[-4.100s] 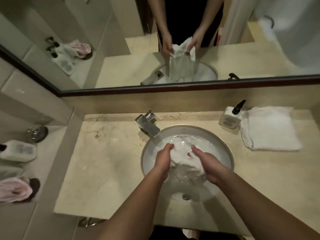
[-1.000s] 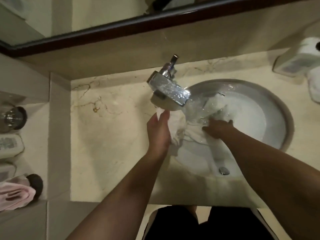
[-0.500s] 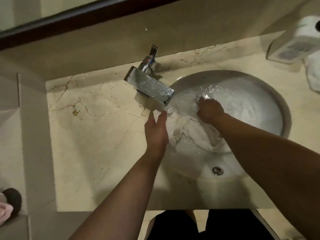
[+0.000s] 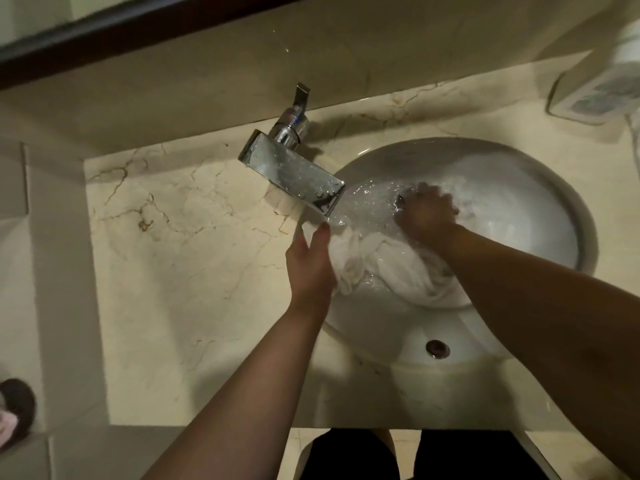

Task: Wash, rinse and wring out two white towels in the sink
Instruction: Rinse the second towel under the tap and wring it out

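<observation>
A wet white towel (image 4: pixel 388 261) lies bunched in the round white sink (image 4: pixel 554 188), stretched between my two hands. My left hand (image 4: pixel 311 261) holds the towel's left end against the sink's left rim, just below the spout. My right hand (image 4: pixel 424 209) is curled round the towel's far end under the water stream. Water runs from the square chrome faucet (image 4: pixel 294 174) into the basin. The second towel shows only as a white sliver at the right edge (image 4: pixel 635 133).
A white soap dispenser (image 4: pixel 595 91) stands at the back right of the beige marble counter (image 4: pixel 173 271). The drain (image 4: pixel 437 348) is near the sink's front. A dark-framed mirror (image 4: pixel 104 26) runs along the back. A pink cloth (image 4: pixel 7 424) lies at far left.
My right hand has moved up and further into the basin under the running water, pulling the towel out. My left hand has stayed at the sink's left rim. The camera has tilted down.
</observation>
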Tool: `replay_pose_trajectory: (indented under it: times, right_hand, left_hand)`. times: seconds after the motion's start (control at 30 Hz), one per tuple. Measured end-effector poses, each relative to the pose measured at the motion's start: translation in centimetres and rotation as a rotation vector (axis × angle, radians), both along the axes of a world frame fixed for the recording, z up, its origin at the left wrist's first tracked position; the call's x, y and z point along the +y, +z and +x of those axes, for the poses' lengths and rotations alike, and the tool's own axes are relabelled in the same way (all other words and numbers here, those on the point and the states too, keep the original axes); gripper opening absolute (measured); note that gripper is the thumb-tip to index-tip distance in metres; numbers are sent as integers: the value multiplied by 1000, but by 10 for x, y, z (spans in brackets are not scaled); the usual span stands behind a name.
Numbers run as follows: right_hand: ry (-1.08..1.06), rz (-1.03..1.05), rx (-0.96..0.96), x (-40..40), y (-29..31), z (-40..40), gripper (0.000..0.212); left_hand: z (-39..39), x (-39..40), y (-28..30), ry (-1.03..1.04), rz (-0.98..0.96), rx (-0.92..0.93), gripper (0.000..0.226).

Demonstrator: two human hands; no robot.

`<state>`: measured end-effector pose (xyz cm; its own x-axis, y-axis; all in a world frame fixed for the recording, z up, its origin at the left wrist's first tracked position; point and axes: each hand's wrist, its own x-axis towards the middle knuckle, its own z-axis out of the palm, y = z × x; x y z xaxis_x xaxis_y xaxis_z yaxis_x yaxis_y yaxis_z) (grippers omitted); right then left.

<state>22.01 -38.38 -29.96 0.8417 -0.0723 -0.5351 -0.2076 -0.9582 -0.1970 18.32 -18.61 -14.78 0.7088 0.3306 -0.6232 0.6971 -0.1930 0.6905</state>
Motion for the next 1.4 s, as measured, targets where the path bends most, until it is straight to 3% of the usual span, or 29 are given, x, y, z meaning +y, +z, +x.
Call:
replay_pose_trajectory:
  times: [0.07,0.13,0.27,0.4,0.47,0.57,0.63,0.7,0.77,0.83,1.03,1.17,1.27,1.4]
  right_hand:
    - [42,204,-110,12,3,-13,44]
    - [29,362,22,23,9,-32,36]
    - [-188,489,266,14,20,-58,41]
    - [-407,606,335,1,47,-75,33]
    - [-499,635,347,-4,64,-85,32]
    - [-827,687,305,-17,86,-99,31]
    - [-1018,789,411,-26,113,-105,29]
    - [-1010,831,461,-33,138,-108,22]
    - [-985,855,373,-37,161,-112,16]
    - [-968,924,269,-39,182,-115,18]
    - [-972,1086,146,-54,239,-130,21]
    - [-1031,1106,89,-70,244,-139,32]
    - [-1082,1081,63,-76,233,-140,28]
    - [-1169,1042,54,-84,210,-136,23]
  left_hand:
    - [-3,0,-1,-10,-6,-18,62]
    - [-6,-1,-1,-30,4,-36,52]
    - [-13,0,-3,-128,44,-37,4]
    - [-20,5,-15,-191,108,49,7]
    - [-24,2,-18,-196,109,107,19]
    - [-31,-6,-15,-170,56,212,27]
    - [-35,-15,-9,-165,-16,245,28]
    - [-40,-29,-4,-160,-63,252,28]
    - [-46,-44,4,-145,-123,264,27]
    - [-53,-58,11,-174,-201,297,14]
    - [-78,-79,11,-179,-232,318,14]
    - [-93,-86,-20,-146,-201,368,23]
    - [-99,-96,-50,-178,-133,394,21]
    - [-96,-110,-84,-207,-49,429,45]
